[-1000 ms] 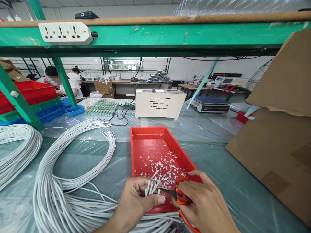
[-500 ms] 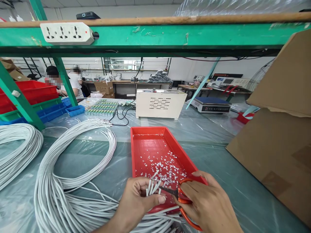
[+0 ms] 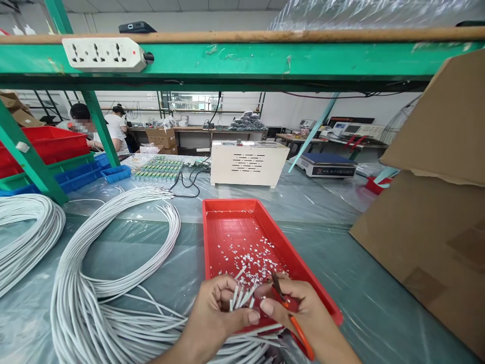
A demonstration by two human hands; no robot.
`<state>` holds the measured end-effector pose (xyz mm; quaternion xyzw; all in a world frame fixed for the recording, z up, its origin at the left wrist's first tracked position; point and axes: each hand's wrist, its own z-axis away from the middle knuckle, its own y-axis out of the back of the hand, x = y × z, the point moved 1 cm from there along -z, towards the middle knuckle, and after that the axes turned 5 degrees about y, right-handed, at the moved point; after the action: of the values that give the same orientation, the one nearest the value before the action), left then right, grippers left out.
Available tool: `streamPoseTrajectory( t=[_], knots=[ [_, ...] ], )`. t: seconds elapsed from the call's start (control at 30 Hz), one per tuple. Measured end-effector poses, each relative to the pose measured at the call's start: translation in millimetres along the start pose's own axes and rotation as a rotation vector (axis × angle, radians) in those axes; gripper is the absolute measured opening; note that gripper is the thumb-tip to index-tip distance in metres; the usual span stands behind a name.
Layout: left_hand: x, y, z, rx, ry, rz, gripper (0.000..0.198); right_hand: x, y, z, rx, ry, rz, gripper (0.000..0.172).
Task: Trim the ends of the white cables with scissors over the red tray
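My left hand (image 3: 215, 316) is closed round a small bundle of white cable ends (image 3: 239, 294), which fan upward over the near end of a red tray (image 3: 227, 222). My right hand (image 3: 303, 311) grips orange-handled scissors (image 3: 291, 316); their dark blades point up and away, just right of the cable ends, and its thumb and fingers reach toward the ends. The tray floor is strewn with several small white cut scraps (image 3: 253, 258). The cables trail left from my left hand into a large white coil (image 3: 109, 283) on the plastic-covered table.
A second white coil (image 3: 26, 232) lies at far left. A large cardboard box (image 3: 432, 212) stands at right. Behind the tray sit a beige machine (image 3: 248, 163), a scale (image 3: 328, 164) and stacked bins (image 3: 53, 151). A green shelf beam with a power strip (image 3: 104, 53) runs overhead. Other people work at back left.
My right hand moved left toward the cable ends and turned the scissors, so the blades now point up instead of sideways at the bundle. My left hand stayed nearly still.
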<state>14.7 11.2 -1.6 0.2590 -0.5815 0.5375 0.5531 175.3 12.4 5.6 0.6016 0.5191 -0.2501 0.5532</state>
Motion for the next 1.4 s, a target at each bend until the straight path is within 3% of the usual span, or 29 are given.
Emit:
streamPoseTrajectory(
  t=[0.2, 0.3, 0.4, 0.57, 0.7, 0.8, 0.87, 0.93, 1.03, 1.27, 1.4],
  knots=[
    [-11.2, -1.4, 0.4, -0.034, 0.061, 0.069, 0.030, -3.1, -14.1, 3.6, 0.027, -0.151, -0.327, 0.022],
    [-10.2, -1.4, 0.6, -0.030, 0.081, 0.093, 0.029, -0.7, -15.8, 8.4, 0.183, -0.048, -0.129, 0.022],
    [-6.5, -1.9, 2.7, 0.023, 0.041, 0.060, 0.028, -2.0, -14.8, 14.3, 0.366, 0.169, 0.209, 0.019],
    [-4.6, -5.8, 10.7, 0.075, -0.062, 0.085, 0.027, -6.5, -16.7, 22.5, 0.446, 0.447, 0.500, 0.012],
    [-9.1, -8.4, 16.0, 0.145, -0.131, 0.128, 0.029, -3.1, -13.6, 23.7, 0.488, 0.349, 0.481, 0.018],
    [-16.3, -9.9, 21.3, 0.167, -0.229, 0.093, 0.024, 2.9, 3.2, 20.8, 0.646, 0.167, 0.419, 0.023],
    [-22.1, -10.9, 27.0, 0.226, -0.298, 0.010, 0.022, 4.4, 17.0, 17.6, 0.664, 0.144, 0.428, 0.024],
    [-26.8, -11.9, 33.9, 0.302, -0.356, -0.077, 0.020, 2.1, 27.1, 14.4, 0.613, 0.165, 0.434, 0.025],
    [-28.7, -11.4, 43.8, 0.375, -0.374, -0.097, 0.018, -8.9, 28.7, 10.3, 0.426, 0.250, 0.467, 0.024],
    [-7.1, 1.5, 65.1, 0.444, -0.425, 0.111, 0.021, -47.7, 0.7, -2.5, -0.116, 0.467, 0.636, 0.019],
    [1.6, 8.5, 75.7, 0.484, -0.434, 0.143, 0.020, -54.9, -14.9, -10.9, -0.261, 0.529, 0.759, 0.020]
  ],
)
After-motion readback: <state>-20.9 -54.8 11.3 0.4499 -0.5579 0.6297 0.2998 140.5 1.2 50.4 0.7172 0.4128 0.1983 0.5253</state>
